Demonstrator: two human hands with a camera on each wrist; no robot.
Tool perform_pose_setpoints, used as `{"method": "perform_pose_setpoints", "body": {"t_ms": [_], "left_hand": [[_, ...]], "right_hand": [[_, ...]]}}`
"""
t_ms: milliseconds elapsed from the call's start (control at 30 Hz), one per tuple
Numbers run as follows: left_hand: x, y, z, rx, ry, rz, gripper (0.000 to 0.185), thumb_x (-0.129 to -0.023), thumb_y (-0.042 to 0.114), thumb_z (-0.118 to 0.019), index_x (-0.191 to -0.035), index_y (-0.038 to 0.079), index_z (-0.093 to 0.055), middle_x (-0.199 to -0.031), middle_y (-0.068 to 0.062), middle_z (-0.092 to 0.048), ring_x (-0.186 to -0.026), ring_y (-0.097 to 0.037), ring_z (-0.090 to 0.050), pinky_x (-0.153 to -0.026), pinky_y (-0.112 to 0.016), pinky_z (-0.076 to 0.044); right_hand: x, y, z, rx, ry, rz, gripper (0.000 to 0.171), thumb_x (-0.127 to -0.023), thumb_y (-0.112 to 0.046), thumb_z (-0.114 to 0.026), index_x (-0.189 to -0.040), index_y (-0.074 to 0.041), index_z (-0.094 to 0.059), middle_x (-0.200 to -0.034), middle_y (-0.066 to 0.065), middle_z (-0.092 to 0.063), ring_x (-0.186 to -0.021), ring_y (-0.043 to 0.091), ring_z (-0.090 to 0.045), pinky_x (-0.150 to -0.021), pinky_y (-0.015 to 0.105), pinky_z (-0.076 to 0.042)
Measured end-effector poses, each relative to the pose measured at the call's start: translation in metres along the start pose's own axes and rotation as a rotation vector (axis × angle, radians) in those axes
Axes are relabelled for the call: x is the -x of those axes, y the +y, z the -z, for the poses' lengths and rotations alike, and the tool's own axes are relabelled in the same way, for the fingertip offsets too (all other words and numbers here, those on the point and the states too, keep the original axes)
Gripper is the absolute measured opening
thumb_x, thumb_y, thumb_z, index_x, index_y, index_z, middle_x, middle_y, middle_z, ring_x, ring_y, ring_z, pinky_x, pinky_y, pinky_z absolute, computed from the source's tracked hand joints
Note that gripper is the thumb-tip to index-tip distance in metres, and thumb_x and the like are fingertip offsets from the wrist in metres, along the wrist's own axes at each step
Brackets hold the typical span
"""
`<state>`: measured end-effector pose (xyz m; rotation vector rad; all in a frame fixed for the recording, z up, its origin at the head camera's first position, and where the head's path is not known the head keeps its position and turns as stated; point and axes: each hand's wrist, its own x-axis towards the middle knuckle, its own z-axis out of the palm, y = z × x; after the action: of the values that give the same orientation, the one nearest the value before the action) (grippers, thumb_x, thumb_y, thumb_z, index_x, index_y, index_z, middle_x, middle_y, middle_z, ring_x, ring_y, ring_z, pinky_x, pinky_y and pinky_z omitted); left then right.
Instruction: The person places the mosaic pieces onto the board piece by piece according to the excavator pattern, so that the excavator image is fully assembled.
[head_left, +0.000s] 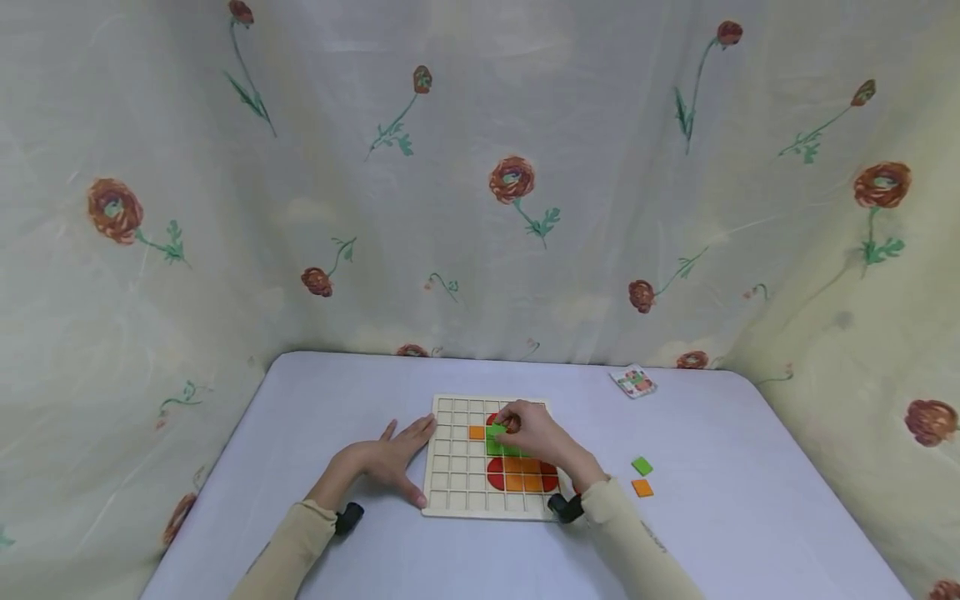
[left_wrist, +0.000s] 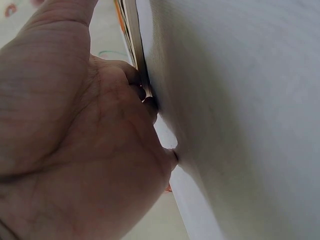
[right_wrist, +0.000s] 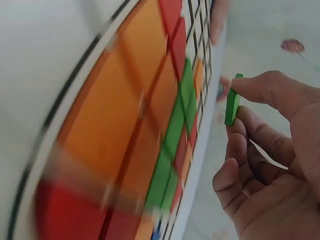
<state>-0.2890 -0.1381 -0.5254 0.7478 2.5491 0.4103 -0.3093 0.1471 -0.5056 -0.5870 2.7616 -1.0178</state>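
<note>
A pale square grid board (head_left: 457, 485) lies on the table, with red, orange and green tiles in its right half. My left hand (head_left: 390, 460) is spread at the board's left edge, its fingers touching the rim. In the left wrist view, the palm hides most of the board. Over the board, my right hand (head_left: 538, 435) pinches a green square tile (right_wrist: 233, 102) between thumb and index finger. That tile is held apart from the board, above the placed green tiles (right_wrist: 172, 145). A lone orange tile (head_left: 476, 432) sits to the left of the green ones.
To the right of the board, a loose green tile (head_left: 642, 466) and a loose orange tile (head_left: 642, 488) lie on the white table (head_left: 720, 517). A small printed packet or card (head_left: 633, 381) is near the far edge. Flowered curtain (head_left: 450, 208) surrounds the table.
</note>
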Motion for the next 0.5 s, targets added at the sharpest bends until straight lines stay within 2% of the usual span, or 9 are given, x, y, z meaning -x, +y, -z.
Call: {"method": "perform_pose_setpoints", "body": {"t_ms": [133,333,500], "left_hand": [[0.000,0.001,0.001,-0.001,-0.004,-0.002,0.128,-0.067,0.065,-0.076,-0.156,0.008,-0.005,-0.164,-0.007,0.002,-0.152,-0.023,0.001,-0.119,-0.057,0.002],[0.001,0.002,0.002,-0.004,-0.008,0.005,0.127,-0.067,0.065,-0.076,-0.156,0.008,-0.005,-0.164,-0.007,0.001,-0.152,-0.023,0.001,-0.119,-0.057,0.002],[0.002,0.002,0.003,-0.004,-0.008,0.005,0.127,-0.067,0.064,-0.077,-0.156,0.008,-0.005,-0.164,-0.007,0.001,-0.152,-0.023,0.001,-0.119,-0.058,0.002]], "right_hand": [[-0.018,-0.012,-0.017,0.027,-0.045,0.067,0.016,-0.084,-0.018,-0.074,-0.098,-0.011,-0.070,-0.092,-0.002,-0.066,-0.078,0.010,-0.055,-0.070,0.024,-0.050],[-0.037,-0.019,-0.035,0.068,-0.086,0.030,0.016,-0.087,-0.017,-0.072,-0.101,-0.012,-0.071,-0.092,-0.002,-0.062,-0.075,0.010,-0.054,-0.065,0.022,-0.048],[-0.045,-0.022,-0.041,0.087,-0.078,0.028,0.016,-0.086,-0.017,-0.074,-0.101,-0.012,-0.072,-0.093,-0.001,-0.062,-0.076,0.010,-0.054,-0.065,0.022,-0.047]]}}
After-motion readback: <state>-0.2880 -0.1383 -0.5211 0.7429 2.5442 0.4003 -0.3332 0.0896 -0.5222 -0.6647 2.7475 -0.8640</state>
